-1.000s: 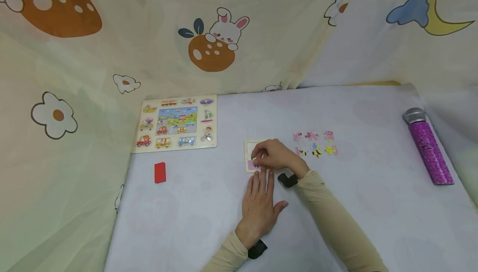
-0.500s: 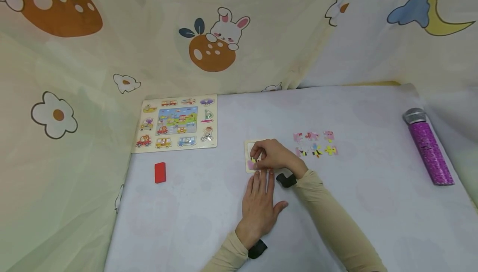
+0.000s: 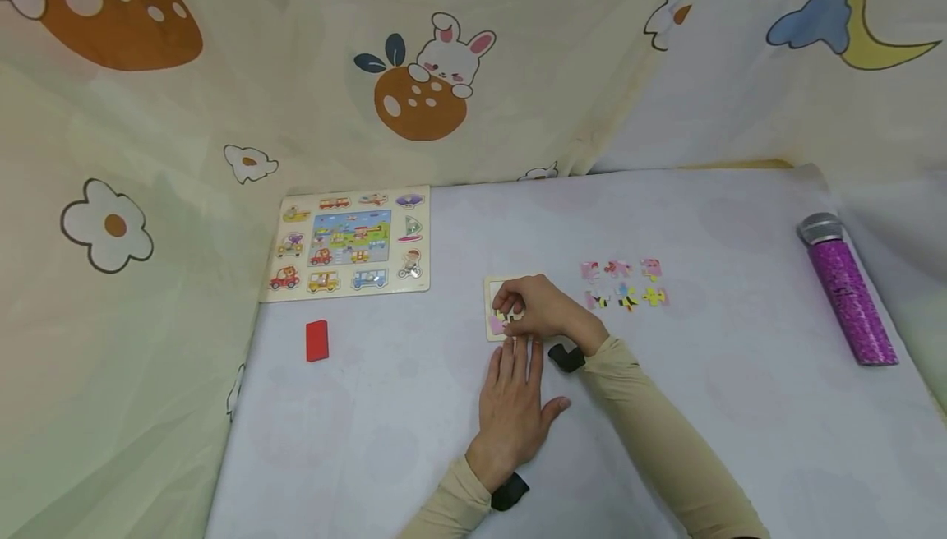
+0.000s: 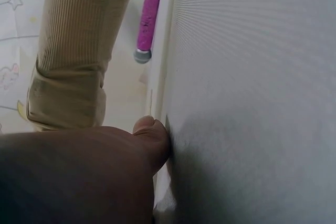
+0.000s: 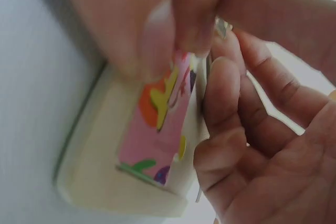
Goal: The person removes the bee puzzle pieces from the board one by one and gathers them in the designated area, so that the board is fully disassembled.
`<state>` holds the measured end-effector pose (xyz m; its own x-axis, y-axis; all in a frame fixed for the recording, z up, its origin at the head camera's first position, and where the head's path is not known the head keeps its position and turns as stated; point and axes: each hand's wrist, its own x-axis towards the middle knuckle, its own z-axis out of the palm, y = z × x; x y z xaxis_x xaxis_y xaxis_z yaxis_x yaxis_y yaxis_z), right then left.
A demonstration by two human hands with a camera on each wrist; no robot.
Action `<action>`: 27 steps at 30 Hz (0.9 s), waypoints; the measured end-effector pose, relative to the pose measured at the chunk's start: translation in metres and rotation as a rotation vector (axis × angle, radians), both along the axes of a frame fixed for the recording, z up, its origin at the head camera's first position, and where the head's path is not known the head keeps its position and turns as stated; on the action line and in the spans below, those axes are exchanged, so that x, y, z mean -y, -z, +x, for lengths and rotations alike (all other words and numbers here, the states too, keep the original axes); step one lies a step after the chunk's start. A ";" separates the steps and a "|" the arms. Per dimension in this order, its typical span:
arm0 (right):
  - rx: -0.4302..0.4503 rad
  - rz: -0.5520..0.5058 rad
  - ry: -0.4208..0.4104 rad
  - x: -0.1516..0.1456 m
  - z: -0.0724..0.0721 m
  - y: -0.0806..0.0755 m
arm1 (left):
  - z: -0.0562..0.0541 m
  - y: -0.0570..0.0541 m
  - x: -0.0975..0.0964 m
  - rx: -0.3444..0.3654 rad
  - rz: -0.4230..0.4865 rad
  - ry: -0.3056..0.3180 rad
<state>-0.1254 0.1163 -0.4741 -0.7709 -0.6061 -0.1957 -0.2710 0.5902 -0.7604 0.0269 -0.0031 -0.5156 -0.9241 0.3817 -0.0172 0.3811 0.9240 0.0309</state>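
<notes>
A small pale-framed puzzle board [image 3: 490, 309] lies on the table in the head view, partly hidden by my right hand [image 3: 551, 306]. Thumb and fingertips of that hand pinch a small puzzle piece [image 5: 223, 27] over the board; most of the piece is covered. Pink puzzle pieces [image 5: 152, 145] with orange and yellow parts lie inside the frame in the right wrist view. My left hand [image 3: 512, 412] rests flat on the table, fingers straight, fingertips at the board's near edge. In the left wrist view, the left thumb [image 4: 155, 137] sticks out beside the tabletop.
Several loose puzzle pieces [image 3: 625, 284] lie in two rows right of the board. A larger vehicle puzzle [image 3: 422, 272] lies at the back left, with a red block [image 3: 316, 341] in front. A glittery purple microphone [image 3: 851, 301] lies at the far right. A printed curtain [image 3: 311, 112] hangs behind.
My right hand has shifted very slightly left over the board, its fingers still bent at the same spot. The left hand has stayed in place.
</notes>
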 end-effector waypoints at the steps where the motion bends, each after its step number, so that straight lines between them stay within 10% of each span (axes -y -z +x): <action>1: -0.003 0.005 -0.001 0.000 0.000 0.000 | 0.000 0.000 0.000 0.000 -0.003 0.000; 27: -0.137 0.053 -0.106 0.000 0.002 0.002 | -0.001 0.001 -0.001 0.040 0.016 -0.001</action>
<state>-0.1232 0.1167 -0.4757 -0.7250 -0.6769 -0.1268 -0.4329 0.5911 -0.6806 0.0257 -0.0019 -0.5166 -0.9232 0.3813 -0.0482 0.3783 0.9237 0.0611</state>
